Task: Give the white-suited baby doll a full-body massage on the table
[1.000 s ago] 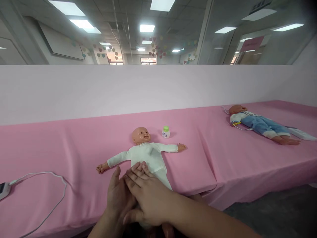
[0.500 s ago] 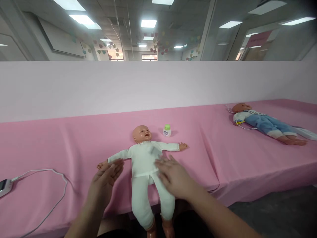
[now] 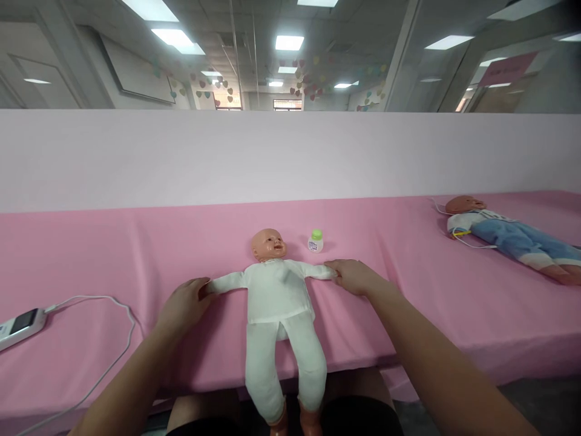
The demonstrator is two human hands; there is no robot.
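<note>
A baby doll (image 3: pixel 279 290) in a white top and white trousers lies on its back on the pink cloth, arms stretched out to both sides, its feet past the front edge. At the doll's arm on the left of the view, my left hand (image 3: pixel 186 303) is closed round the doll's hand and cuff. My right hand (image 3: pixel 356 275) grips the end of the other arm, fingers over the cuff. Both doll hands are hidden under my fingers. Beside the doll's head stands a small white bottle (image 3: pixel 315 243) with a green cap.
A second doll (image 3: pixel 512 233) in blue trousers lies at the far right with a thin white tube on it. At the left is a white device (image 3: pixel 22 328) with a cable (image 3: pixel 102 372). A white partition (image 3: pixel 272 157) stands behind the pink-covered surface (image 3: pixel 113 260).
Both hands have moved outward from beside and over the doll's body and taken hold of the ends of its arms. The view has shifted slightly to the left.
</note>
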